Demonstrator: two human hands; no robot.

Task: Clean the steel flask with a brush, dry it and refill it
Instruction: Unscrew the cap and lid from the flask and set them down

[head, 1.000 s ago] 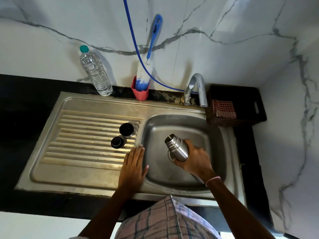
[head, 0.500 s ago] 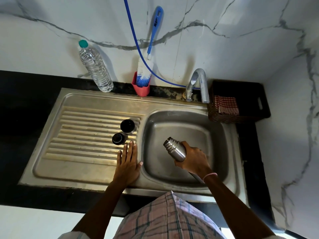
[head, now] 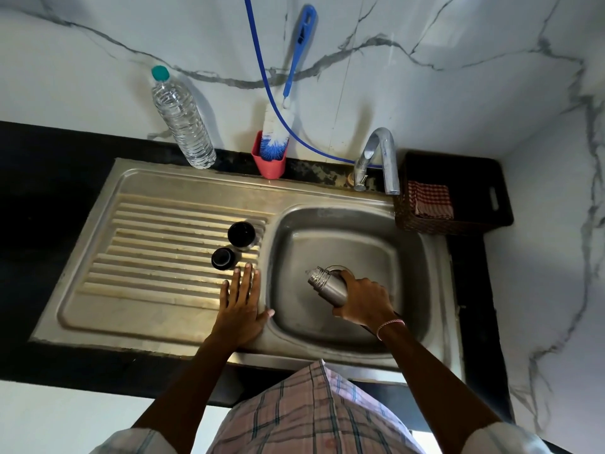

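My right hand (head: 363,301) grips the steel flask (head: 327,285) over the sink basin (head: 386,257), tilted with its open threaded mouth pointing left and down above the drain. My left hand (head: 240,304) lies flat, fingers spread, on the ridge between the draining board (head: 157,257) and the basin. Two black flask caps (head: 241,234) (head: 222,258) stand on the draining board just beyond my fingertips. A blue-and-white bottle brush (head: 278,126) stands in a red cup (head: 269,162) against the back wall. A clear water bottle (head: 181,121) with a teal cap stands left of it.
The steel tap (head: 381,152) curves over the basin's back right corner, with a blue hose (head: 262,70) running up the wall. A dark basket (head: 458,204) holding a red checked cloth (head: 430,199) sits right of the sink. Black countertop (head: 49,191) surrounds the sink.
My right hand has tipped the flask lower into the basin, mouth further down and left. My left hand has slid slightly left on the sink ridge, nearer the caps.
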